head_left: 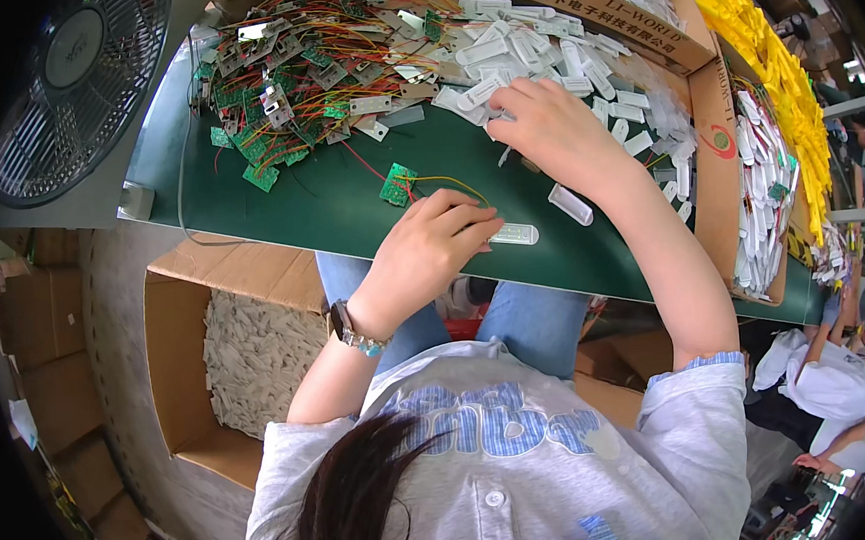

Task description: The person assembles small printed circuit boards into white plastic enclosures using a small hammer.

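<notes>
My left hand (433,248) is closed near the table's front edge, its fingertips on one end of a small white rounded strip (516,234). A green circuit board (398,184) lies just beyond that hand, and a yellow wire (451,179) curves from it toward my fingers. My right hand (555,133) reaches to the near edge of a pile of white plastic casings (505,46). Its thumb and fingers pinch a white plastic casing (498,117), mostly covered by the fingers. A single white casing (570,204) lies below my right wrist.
A heap of green boards, metal plates and wires (288,74) covers the back left. Cardboard boxes (715,150) stand at the right, beside yellow pieces (780,75). A fan (71,54) is at far left. Below, a box (181,368) holds pale pieces. Other people (822,383) sit at right.
</notes>
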